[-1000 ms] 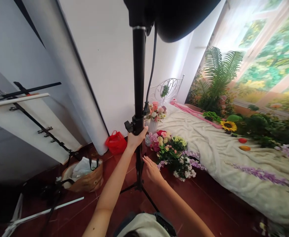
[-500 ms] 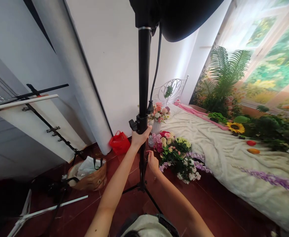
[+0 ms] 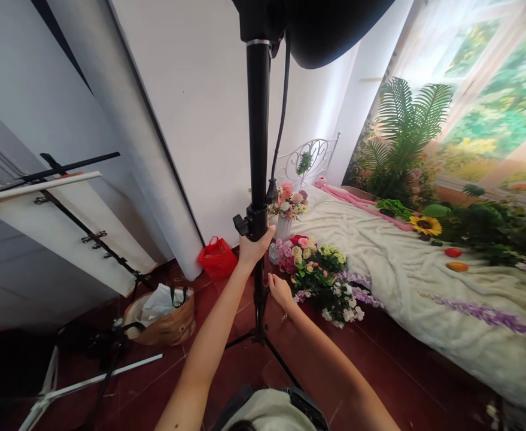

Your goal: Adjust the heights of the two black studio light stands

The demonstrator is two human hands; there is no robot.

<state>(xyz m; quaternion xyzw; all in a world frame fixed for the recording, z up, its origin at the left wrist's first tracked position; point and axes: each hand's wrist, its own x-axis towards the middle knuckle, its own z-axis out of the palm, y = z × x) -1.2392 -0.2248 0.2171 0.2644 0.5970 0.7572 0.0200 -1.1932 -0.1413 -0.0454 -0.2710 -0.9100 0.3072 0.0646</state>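
Note:
A black light stand (image 3: 258,131) rises upright in front of me, with a large dark lamp head (image 3: 330,30) at its top and a black cable (image 3: 282,114) hanging beside the pole. My left hand (image 3: 254,244) is wrapped round the stand just below its collar, whose knob (image 3: 241,225) sticks out to the left. Lower down, my right hand (image 3: 280,291) is beside the right of the pole with its fingers curled in; what they hold, if anything, is too small to make out. The stand's legs (image 3: 283,361) spread over the red tiled floor.
On the right stands a bed (image 3: 347,233) with a cream blanket. Artificial flowers (image 3: 319,263) lie on the floor beside it. A red bag (image 3: 218,258), a woven bag (image 3: 173,323), a white stand leg (image 3: 105,374) and a clamped white panel (image 3: 78,239) are on the left.
My right index finger, stretched toward the pole before, is now curled in with the others. The view has shifted slightly; my left hand keeps its grip on the stand.

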